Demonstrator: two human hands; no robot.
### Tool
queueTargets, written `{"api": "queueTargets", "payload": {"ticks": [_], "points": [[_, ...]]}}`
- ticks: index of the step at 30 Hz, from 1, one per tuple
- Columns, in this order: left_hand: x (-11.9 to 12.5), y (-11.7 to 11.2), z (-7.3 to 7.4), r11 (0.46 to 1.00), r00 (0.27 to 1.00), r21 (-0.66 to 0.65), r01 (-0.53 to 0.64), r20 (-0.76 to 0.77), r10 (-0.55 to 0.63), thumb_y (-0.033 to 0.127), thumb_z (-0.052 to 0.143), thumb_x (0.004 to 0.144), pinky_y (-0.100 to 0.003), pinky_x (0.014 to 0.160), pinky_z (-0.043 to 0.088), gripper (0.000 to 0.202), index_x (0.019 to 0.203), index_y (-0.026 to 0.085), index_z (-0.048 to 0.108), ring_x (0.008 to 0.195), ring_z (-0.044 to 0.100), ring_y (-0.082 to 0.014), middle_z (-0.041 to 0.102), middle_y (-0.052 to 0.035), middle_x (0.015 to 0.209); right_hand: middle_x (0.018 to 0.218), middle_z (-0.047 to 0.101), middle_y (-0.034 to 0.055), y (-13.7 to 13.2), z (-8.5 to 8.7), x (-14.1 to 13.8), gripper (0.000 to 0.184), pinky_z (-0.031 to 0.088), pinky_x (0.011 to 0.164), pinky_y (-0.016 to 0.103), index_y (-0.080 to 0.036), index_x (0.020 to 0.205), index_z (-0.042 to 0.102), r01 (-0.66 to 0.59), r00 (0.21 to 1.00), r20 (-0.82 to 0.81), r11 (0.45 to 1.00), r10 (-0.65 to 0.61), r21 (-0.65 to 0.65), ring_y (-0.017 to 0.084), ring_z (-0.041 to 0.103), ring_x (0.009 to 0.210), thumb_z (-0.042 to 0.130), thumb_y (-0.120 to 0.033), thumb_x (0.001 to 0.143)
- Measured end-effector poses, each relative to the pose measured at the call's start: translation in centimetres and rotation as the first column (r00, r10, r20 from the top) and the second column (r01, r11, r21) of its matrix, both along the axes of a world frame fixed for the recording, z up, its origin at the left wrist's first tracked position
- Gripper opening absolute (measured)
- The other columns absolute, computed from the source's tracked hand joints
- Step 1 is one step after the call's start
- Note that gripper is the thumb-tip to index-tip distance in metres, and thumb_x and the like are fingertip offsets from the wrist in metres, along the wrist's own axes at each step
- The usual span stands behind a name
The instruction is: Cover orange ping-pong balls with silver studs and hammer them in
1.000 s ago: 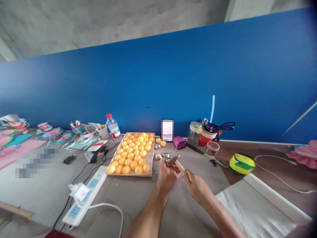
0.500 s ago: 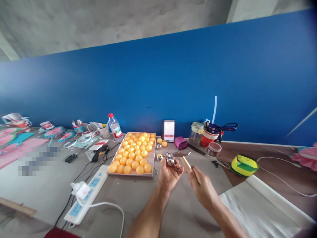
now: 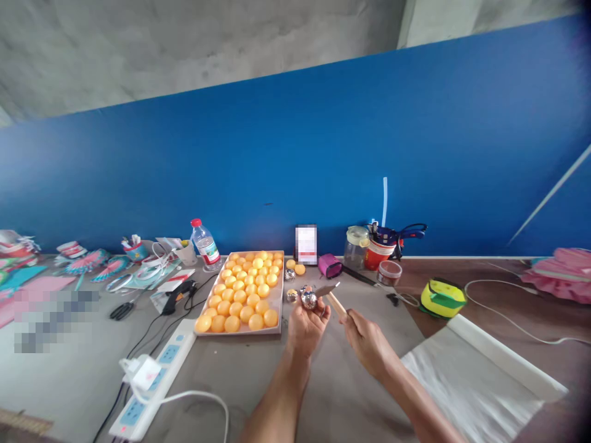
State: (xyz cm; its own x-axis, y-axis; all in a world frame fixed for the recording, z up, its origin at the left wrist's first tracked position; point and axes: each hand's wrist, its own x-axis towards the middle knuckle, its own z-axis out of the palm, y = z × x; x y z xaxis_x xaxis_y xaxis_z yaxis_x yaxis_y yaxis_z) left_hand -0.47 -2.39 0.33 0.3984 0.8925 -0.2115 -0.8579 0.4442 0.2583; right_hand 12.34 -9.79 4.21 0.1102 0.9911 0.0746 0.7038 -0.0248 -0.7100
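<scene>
My left hand (image 3: 305,332) is palm up, with its fingers curled around a shiny foil-covered ball (image 3: 309,299). In my right hand (image 3: 367,341) is the pale wooden handle of a hammer (image 3: 337,305). Its dark metal head is just right of the foil ball and above my left fingertips; whether they touch I cannot tell. Beyond my left hand lie crinkled foil balls (image 3: 290,274) and a partly foil-covered orange ball (image 3: 292,296). Two plain orange balls (image 3: 300,269) rest behind these. To the left, a shallow box (image 3: 276,296) holds many orange balls.
A white power strip (image 3: 154,375) with cables lies front left. A water bottle (image 3: 205,245), phone (image 3: 306,245), purple item (image 3: 330,266), glass jar (image 3: 356,249) and red cup (image 3: 379,253) line the blue partition. On the right are a yellow-green tape measure (image 3: 442,298) and a white sheet roll (image 3: 503,357).
The view has turned slightly, so the whole scene sits further left. The foil ball in my left hand now shows a smoother-looking side. Both hands keep their holds.
</scene>
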Motion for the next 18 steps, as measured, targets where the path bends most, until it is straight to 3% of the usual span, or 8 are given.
{"api": "queueTargets", "payload": {"ticks": [4, 7, 10, 15, 18], "points": [[0.2, 0.0, 0.2, 0.999, 1.0, -0.026, 0.023, 0.02, -0.023, 0.034, 0.048, 0.083, -0.037, 0.085, 0.044, 0.022, 0.091, 0.017, 0.061, 0.079, 0.061, -0.0155, 0.063, -0.0054, 0.082, 0.054, 0.048, -0.0019, -0.4, 0.5, -0.1, 0.035, 0.027, 0.05, 0.023, -0.022, 0.072, 0.04, 0.03, 1.0, -0.004, 0.999, -0.03, 0.045, 0.014, 0.046, 0.049, 0.018, -0.043, 0.09], [0.4, -0.1, 0.2, 1.0, 1.0, -0.006, 0.025, -0.004, -0.025, 0.039, 0.049, 0.082, -0.037, 0.084, 0.045, 0.028, 0.081, 0.014, 0.062, 0.081, 0.061, -0.0183, 0.063, -0.0082, 0.079, 0.059, 0.054, 0.0007, -0.2, 0.2, -0.6, 0.032, 0.025, 0.05, 0.024, -0.021, 0.077, 0.044, -0.004, 0.994, 0.109, 0.998, 0.01, -0.062, 0.014, 0.049, 0.051, 0.021, -0.039, 0.09], [0.4, -0.2, 0.0, 0.999, 0.998, 0.001, 0.043, -0.042, -0.043, 0.033, 0.05, 0.082, -0.037, 0.085, 0.045, 0.023, 0.075, 0.014, 0.061, 0.08, 0.061, -0.0179, 0.063, -0.0078, 0.076, 0.064, 0.059, 0.003, -0.1, -0.2, -1.1, 0.026, 0.022, 0.05, 0.024, -0.021, 0.077, 0.048, -0.061, 0.974, 0.204, 0.984, 0.095, -0.168, 0.014, 0.051, 0.054, 0.029, -0.034, 0.089], [0.2, -0.1, -0.2, 0.999, 0.999, -0.004, 0.035, 0.017, -0.035, 0.036, 0.048, 0.084, -0.038, 0.089, 0.043, 0.025, 0.08, 0.015, 0.061, 0.083, 0.061, -0.0168, 0.064, -0.0067, 0.082, 0.058, 0.054, 0.0002, -0.4, 0.4, -0.9, 0.033, 0.025, 0.05, 0.023, -0.022, 0.074, 0.043, -0.016, 0.996, 0.082, 1.0, 0.017, -0.013, 0.013, 0.047, 0.05, 0.022, -0.04, 0.091], [0.3, 0.0, -0.2, 0.998, 0.998, -0.022, 0.066, 0.005, -0.066, 0.041, 0.045, 0.084, -0.04, 0.089, 0.043, 0.03, 0.082, 0.015, 0.061, 0.086, 0.061, -0.0182, 0.064, -0.0068, 0.084, 0.058, 0.053, 0.0004, -0.1, 0.3, -0.6, 0.03, 0.024, 0.05, 0.023, -0.022, 0.073, 0.042, 0.017, 0.996, 0.089, 0.999, -0.014, -0.043, 0.014, 0.045, 0.051, 0.023, -0.039, 0.09]]}}
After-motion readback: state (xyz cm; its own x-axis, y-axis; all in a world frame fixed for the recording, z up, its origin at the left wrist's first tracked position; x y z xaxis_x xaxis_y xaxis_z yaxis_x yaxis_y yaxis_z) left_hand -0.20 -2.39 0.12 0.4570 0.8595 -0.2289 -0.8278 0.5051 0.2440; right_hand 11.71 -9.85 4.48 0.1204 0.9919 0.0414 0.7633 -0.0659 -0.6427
